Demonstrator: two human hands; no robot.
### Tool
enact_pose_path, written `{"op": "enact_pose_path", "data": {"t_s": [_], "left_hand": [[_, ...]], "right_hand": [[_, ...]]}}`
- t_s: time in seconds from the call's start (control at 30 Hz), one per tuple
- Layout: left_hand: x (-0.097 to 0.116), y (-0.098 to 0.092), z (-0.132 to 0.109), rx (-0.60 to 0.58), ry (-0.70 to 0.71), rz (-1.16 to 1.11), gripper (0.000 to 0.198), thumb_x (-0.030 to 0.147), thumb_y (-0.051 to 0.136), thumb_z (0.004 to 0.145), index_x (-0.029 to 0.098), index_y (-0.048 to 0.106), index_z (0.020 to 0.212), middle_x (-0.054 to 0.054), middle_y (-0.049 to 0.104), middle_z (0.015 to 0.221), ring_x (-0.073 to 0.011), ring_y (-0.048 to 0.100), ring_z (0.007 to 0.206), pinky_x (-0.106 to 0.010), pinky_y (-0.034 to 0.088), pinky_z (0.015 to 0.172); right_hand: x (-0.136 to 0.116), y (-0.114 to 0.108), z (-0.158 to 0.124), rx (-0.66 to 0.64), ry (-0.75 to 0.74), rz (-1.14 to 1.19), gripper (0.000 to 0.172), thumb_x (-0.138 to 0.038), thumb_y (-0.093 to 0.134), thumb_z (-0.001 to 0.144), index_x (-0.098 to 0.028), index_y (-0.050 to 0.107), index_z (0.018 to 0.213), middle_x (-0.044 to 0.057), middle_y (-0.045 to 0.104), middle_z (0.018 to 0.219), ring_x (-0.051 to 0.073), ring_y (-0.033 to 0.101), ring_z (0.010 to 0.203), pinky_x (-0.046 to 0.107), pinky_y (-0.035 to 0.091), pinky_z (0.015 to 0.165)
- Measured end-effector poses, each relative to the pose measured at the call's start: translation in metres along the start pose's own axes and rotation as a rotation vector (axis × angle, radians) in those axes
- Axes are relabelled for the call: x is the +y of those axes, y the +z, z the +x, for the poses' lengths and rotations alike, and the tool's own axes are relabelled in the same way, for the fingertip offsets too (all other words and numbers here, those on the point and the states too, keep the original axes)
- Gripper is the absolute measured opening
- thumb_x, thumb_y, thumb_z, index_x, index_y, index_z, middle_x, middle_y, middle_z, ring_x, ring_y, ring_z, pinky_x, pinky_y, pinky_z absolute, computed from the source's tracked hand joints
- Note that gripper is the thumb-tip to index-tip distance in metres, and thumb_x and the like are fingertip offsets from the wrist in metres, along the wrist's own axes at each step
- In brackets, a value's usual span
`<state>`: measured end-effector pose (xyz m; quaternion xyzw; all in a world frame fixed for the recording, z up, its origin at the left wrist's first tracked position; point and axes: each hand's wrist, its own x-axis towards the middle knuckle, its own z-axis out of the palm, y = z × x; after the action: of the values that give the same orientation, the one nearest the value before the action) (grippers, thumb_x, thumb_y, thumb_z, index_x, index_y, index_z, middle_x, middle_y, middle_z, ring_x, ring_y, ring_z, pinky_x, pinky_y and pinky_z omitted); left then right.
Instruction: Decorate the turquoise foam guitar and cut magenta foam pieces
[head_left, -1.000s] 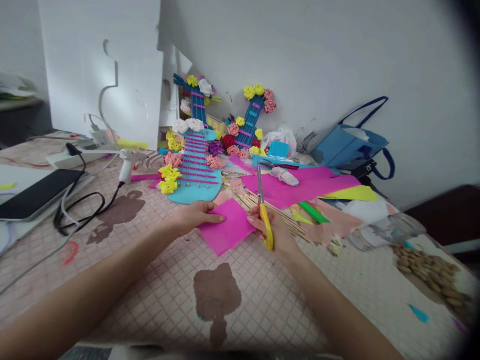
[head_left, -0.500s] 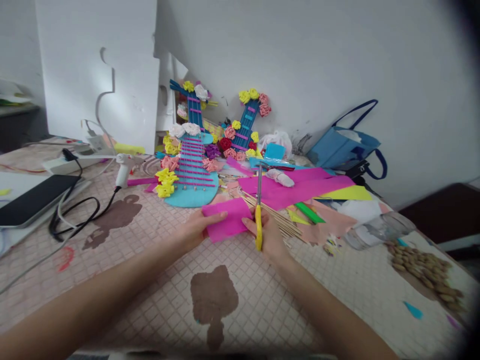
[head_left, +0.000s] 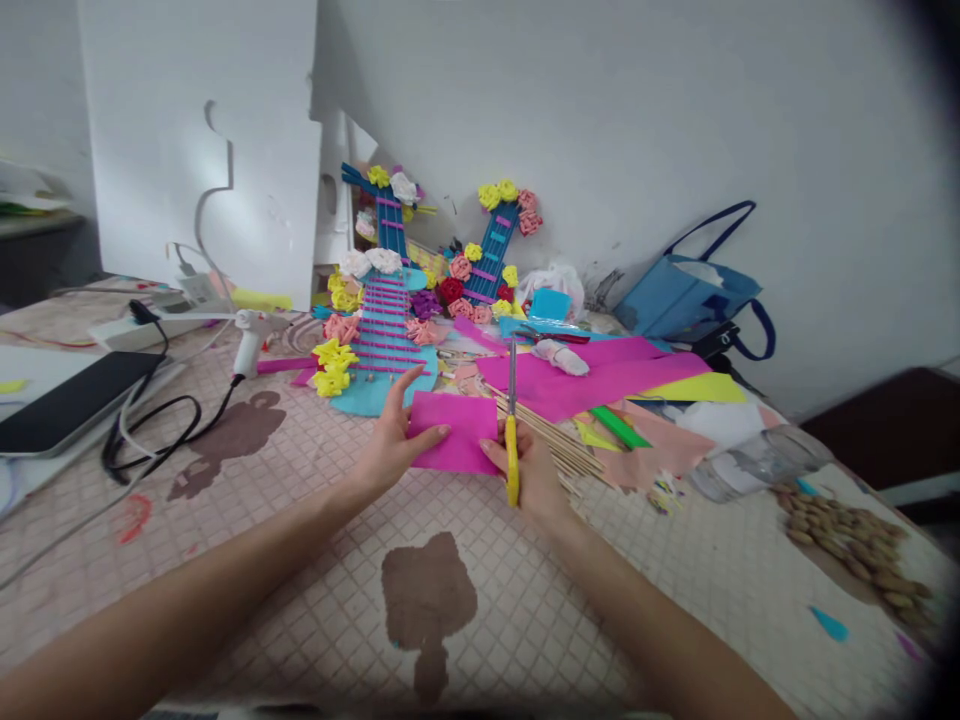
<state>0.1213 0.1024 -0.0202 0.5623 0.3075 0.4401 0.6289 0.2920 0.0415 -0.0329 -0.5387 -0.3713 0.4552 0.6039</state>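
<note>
Clearly, through the head camera, I saw the left hand grasping the pink paper by its left edge, thumb laid across the top face and the index finger lifted behind the far corner. The sheet sat low over the checked tablecloth, between the two hands, just in front of the blue guitar model. The right hand was clenched around the yellow handles of the scissors, blades pointing up and away along the sheet's right edge. They read as one thin line, so I could not tell whether they were parted. That hand's thumb looked to be touching the paper's right edge as well.

I judged the paper to be very light and thin, limp enough to sag or curl if pinched at one corner only, and easy to crease or tear. A flat pinch near an edge, with the opposite edge steadied, seemed the sound way to hold it. The scissors I took for stiff and light, with sharp tips to keep away from the fingers.

Just beside the right hand lay a bundle of wooden skewers. Beyond them spread a larger magenta sheet. A glue gun lay well apart to the left.
</note>
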Motion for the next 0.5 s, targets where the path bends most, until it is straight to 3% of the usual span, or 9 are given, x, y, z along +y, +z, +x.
{"op": "enact_pose_path", "data": {"t_s": [0.1, 0.17, 0.3, 0.5], "left_hand": [[0.002, -0.004, 0.001, -0.058, 0.040, 0.124, 0.046, 0.033, 0.072, 0.073, 0.025, 0.059, 0.116, -0.005, 0.067, 0.099, -0.0200, 0.063, 0.089, -0.029, 0.051, 0.077], [0.003, -0.006, 0.001, -0.098, 0.026, 0.226, 0.026, 0.035, 0.071, 0.073, 0.019, 0.070, 0.094, -0.008, 0.068, 0.102, -0.0230, 0.061, 0.097, -0.030, 0.049, 0.082], [0.003, -0.006, 0.001, -0.128, -0.048, 0.263, 0.035, 0.034, 0.077, 0.066, 0.020, 0.072, 0.098, -0.008, 0.069, 0.104, -0.0240, 0.061, 0.096, -0.029, 0.051, 0.075], [0.005, -0.014, 0.009, -0.066, -0.063, 0.102, 0.045, 0.030, 0.079, 0.064, 0.021, 0.069, 0.107, -0.006, 0.067, 0.109, -0.0164, 0.062, 0.085, -0.025, 0.051, 0.070]], "right_hand": [[0.002, -0.002, 0.002, -0.011, -0.032, 0.026, 0.034, -0.032, 0.078, 0.060, -0.020, 0.054, 0.081, -0.005, 0.048, 0.071, 0.009, 0.044, 0.061, 0.022, 0.038, 0.057], [0.004, -0.003, 0.003, -0.027, -0.039, 0.017, 0.033, -0.031, 0.078, 0.061, -0.020, 0.054, 0.081, -0.005, 0.050, 0.072, 0.009, 0.045, 0.062, 0.022, 0.038, 0.058], [0.005, -0.003, 0.003, -0.046, -0.041, 0.019, 0.032, -0.031, 0.078, 0.061, -0.021, 0.054, 0.080, -0.005, 0.051, 0.071, 0.009, 0.046, 0.060, 0.022, 0.038, 0.057], [-0.010, -0.001, -0.006, -0.073, -0.005, 0.127, 0.038, -0.039, 0.079, 0.062, -0.021, 0.054, 0.084, -0.005, 0.051, 0.068, 0.008, 0.043, 0.052, 0.021, 0.031, 0.044]]}}
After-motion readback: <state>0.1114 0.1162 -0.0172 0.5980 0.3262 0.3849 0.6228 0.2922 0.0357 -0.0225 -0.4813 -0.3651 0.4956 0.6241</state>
